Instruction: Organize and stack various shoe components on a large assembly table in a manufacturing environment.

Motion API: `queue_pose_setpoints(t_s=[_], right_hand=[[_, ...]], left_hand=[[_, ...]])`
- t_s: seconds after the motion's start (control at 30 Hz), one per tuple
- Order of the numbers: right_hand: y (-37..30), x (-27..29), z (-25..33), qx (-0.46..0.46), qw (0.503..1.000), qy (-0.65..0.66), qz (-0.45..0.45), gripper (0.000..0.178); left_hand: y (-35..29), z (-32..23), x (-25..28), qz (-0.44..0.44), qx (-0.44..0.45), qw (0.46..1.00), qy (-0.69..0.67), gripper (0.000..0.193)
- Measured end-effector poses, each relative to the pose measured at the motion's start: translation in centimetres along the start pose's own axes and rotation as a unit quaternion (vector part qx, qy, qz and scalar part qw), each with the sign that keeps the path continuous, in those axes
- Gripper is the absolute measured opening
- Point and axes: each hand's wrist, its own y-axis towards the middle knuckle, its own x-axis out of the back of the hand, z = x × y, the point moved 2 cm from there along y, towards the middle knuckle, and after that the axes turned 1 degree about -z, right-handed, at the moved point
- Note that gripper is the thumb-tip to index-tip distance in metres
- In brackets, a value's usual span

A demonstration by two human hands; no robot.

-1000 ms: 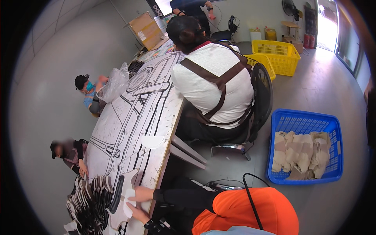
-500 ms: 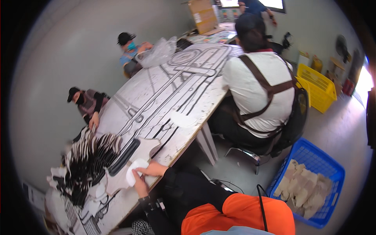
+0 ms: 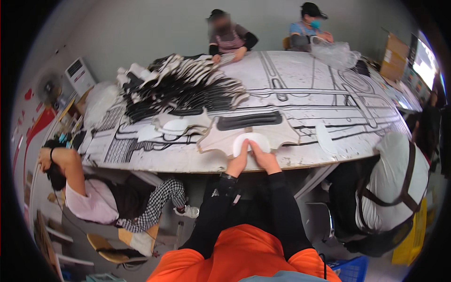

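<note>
Pad [image 3: 261, 139], white, held from near side by left hand [image 3: 238, 162] and right hand [image 3: 266, 160], over beige piece [image 3: 283, 132].

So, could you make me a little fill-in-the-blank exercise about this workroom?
1. The left hand and right hand hold a ____ rounded piece.
2. The wearer's shirt is ____.
3. Across the table, ____ co-workers can be seen.
4. The basket cut off by the bottom edge is ____.

Missing words: white; orange; two; blue.
</note>
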Motion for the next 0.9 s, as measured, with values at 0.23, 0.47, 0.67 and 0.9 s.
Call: queue_pose_setpoints(t_s=[0.23,0.47,0.67,0.9], right_hand=[[-1.4,-0.1,3.9,0.014,0.993,0.11,-0.037,0.026],[-1.3,0.4,5.4,0.106,0.99,0.079,0.039,0.015],[-1.0,0.0,4.6,0.121,0.991,0.04,0.04,0.012],[-1.3,-0.5,4.5,0.121,0.992,0.003,0.034,0.011]], left_hand=[[0.2,-1.5,1.2,-0.082,0.014,0.963,-0.256,0.039],[2.2,-6.9,11.9,-0.199,-0.015,0.947,-0.252,0.025],[8.0,-3.2,26.3,-0.205,0.031,0.952,-0.225,0.038],[9.9,8.7,32.3,-0.298,0.131,0.898,0.295,0.058]])
